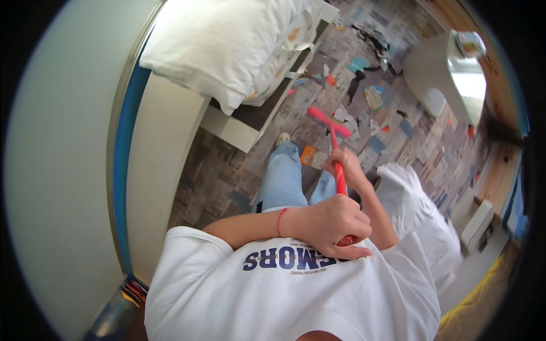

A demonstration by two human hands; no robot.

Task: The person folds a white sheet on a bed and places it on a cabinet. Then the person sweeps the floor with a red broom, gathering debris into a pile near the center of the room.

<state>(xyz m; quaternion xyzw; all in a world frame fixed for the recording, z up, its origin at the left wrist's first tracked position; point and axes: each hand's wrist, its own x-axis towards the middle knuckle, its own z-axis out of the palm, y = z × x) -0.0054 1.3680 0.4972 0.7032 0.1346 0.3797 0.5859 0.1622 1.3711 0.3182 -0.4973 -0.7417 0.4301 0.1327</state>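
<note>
Both of my hands are closed round the red handle of a broom [340,181]. Close to my chest, my left hand [335,224] grips the top end, with a thin red bracelet on its wrist. Farther down the handle is my right hand [348,167]. The broom's pinkish-red head [329,121] is over the floor in front of my feet, beside torn white paper scraps [348,120]. An orange box or packet [307,154] lies just left of the handle, near my shoe [283,137].
Scraps, dark strips [355,85] and a teal piece [358,63] litter the wood-patterned floor. A bed frame with an open drawer [236,132] and a white pillow [222,51] stands left. On the right are a white rounded cabinet [435,68] and white cloth [418,210].
</note>
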